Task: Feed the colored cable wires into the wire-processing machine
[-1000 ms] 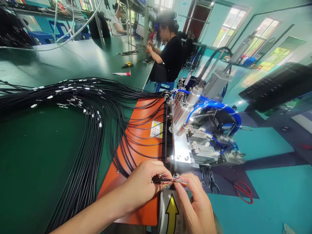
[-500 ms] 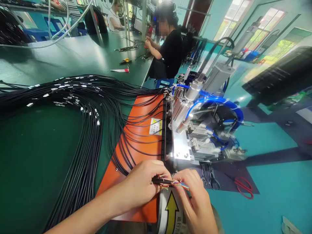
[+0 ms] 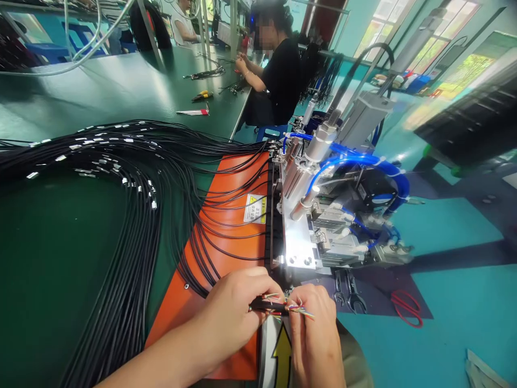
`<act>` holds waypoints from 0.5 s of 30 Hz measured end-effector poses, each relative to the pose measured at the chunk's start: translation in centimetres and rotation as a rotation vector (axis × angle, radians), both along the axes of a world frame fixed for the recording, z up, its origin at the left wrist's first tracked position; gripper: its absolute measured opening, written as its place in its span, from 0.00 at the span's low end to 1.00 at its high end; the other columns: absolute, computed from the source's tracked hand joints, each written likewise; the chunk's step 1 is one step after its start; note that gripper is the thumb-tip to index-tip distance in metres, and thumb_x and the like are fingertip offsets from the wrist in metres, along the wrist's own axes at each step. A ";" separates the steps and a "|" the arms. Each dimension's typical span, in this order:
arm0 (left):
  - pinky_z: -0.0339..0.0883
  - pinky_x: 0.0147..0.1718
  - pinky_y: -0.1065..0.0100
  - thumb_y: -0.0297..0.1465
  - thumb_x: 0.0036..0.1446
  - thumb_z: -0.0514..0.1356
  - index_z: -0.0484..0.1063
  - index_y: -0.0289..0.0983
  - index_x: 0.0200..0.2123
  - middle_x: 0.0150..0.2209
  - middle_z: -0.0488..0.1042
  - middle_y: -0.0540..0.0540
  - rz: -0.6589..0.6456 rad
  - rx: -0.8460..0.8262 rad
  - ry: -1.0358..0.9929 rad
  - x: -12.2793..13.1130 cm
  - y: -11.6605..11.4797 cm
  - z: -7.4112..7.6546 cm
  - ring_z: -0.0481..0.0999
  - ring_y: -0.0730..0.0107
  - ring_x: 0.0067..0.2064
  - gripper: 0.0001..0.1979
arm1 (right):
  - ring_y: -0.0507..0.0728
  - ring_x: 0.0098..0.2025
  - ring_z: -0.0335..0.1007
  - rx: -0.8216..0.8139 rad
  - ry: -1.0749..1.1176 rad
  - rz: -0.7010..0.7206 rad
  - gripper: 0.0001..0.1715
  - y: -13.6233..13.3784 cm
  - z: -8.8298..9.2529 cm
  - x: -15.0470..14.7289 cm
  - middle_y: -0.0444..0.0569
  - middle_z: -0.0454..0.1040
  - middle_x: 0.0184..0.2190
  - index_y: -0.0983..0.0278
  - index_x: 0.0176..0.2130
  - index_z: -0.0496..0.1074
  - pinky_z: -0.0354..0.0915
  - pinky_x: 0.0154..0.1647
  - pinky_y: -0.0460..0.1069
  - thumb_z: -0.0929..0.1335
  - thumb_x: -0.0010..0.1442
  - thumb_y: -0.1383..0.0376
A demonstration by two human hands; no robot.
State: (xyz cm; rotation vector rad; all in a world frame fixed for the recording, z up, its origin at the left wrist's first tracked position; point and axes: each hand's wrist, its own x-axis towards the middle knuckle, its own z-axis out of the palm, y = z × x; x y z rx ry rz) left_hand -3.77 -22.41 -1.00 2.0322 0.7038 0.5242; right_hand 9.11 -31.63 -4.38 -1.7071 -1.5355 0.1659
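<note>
Teal flooring [image 3: 424, 350] takes up the lower right of the frame, and a dark green table [image 3: 68, 242] spreads across the left. Over it I see a thick bundle of black cables [image 3: 135, 258] with white tags, curving from the left edge down to the lower left. Other cables cross an orange plate [image 3: 242, 353] near the middle, toward a metal machine [image 3: 299, 237] with blue hoses [image 3: 351, 160].

At the lower middle I have my left hand [image 3: 238, 304] curled around a short black cable end [image 3: 264, 305], gripping it between thumb and fingers. Thin coloured wires [image 3: 304, 311] fan out from its right side, and my right hand [image 3: 319, 334] pinches them, its fingertips just beside the left ones. Below, a yellow arrow [image 3: 283, 353] points up the frame.

Right of my hands lie two wrenches [image 3: 350, 296] and a red-handled tool [image 3: 406, 308]. At the top middle, a co-worker [image 3: 280, 75] in black sits by the table, hands together, near yellow-and-black pliers [image 3: 202, 96].
</note>
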 end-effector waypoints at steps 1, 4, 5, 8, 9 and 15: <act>0.55 0.27 0.75 0.14 0.39 0.50 0.70 0.36 0.30 0.26 0.69 0.51 -0.018 0.031 0.003 -0.1 0.3 -0.1 0.67 0.73 0.29 0.18 | 0.55 0.29 0.55 0.021 0.029 -0.034 0.10 0.2 -0.3 0.2 0.44 0.60 0.26 0.62 0.29 0.58 0.51 0.32 0.50 0.56 0.61 0.72; 0.56 0.29 0.73 0.16 0.46 0.52 0.69 0.38 0.36 0.30 0.69 0.50 -0.078 0.173 0.081 -0.5 1.2 -0.3 0.67 0.70 0.31 0.16 | 0.55 0.30 0.56 0.034 0.062 -0.044 0.10 0.6 -1.3 1.5 0.45 0.60 0.27 0.61 0.30 0.57 0.51 0.32 0.50 0.56 0.61 0.73; 0.56 0.29 0.73 0.16 0.47 0.52 0.68 0.38 0.36 0.30 0.69 0.50 -0.096 0.216 0.118 -0.6 1.5 -0.4 0.67 0.70 0.31 0.15 | 0.55 0.31 0.56 0.032 0.049 -0.030 0.10 0.8 -1.7 2.0 0.45 0.60 0.27 0.62 0.30 0.57 0.51 0.33 0.50 0.56 0.61 0.73; 0.56 0.29 0.72 0.15 0.49 0.50 0.67 0.37 0.34 0.29 0.67 0.49 -0.141 0.263 0.183 -0.6 1.9 -0.7 0.66 0.69 0.31 0.14 | 0.55 0.32 0.56 0.061 -0.023 0.018 0.10 0.9 -2.9 3.2 0.45 0.60 0.28 0.62 0.30 0.57 0.51 0.34 0.51 0.56 0.60 0.75; 0.56 0.29 0.72 0.15 0.49 0.49 0.67 0.37 0.33 0.29 0.66 0.49 -0.151 0.254 0.189 -0.5 1.9 -0.9 0.66 0.70 0.31 0.15 | 0.55 0.33 0.55 0.079 -0.040 0.022 0.10 0.9 -3.3 3.3 0.45 0.60 0.29 0.63 0.31 0.57 0.51 0.35 0.51 0.56 0.60 0.76; 0.55 0.26 0.73 0.16 0.51 0.47 0.68 0.36 0.32 0.28 0.65 0.49 -0.214 0.209 0.185 -0.3 1.8 -1.3 0.65 0.71 0.29 0.15 | 0.54 0.31 0.53 0.127 -0.028 -0.007 0.10 0.6 -4.7 3.1 0.44 0.58 0.28 0.63 0.30 0.57 0.49 0.34 0.52 0.56 0.59 0.76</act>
